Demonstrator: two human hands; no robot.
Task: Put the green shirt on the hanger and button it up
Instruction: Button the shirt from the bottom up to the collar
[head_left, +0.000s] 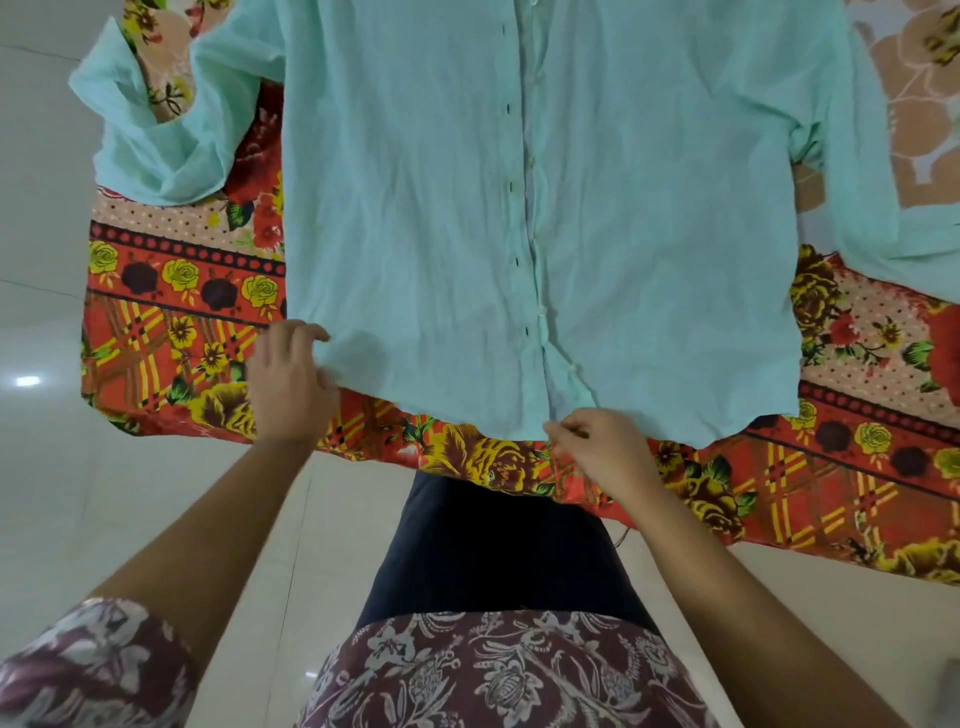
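The pale green shirt (415, 208) lies flat on the bed, front side up, hem toward me and collar beyond the top edge. Its button placket (530, 218) runs down the middle and looks unfastened, with dark buttonholes to its left. My left hand (291, 379) pinches the hem's left corner. At the hem's centre, where the two front panels meet, my right hand (602, 449) pinches the cloth. No hanger is in view.
A red and yellow floral bedsheet (182, 322) covers the bed, whose near edge runs just past my hands. White tiled floor (47, 208) lies to the left and below. The shirt's sleeves (145, 140) spread toward both sides.
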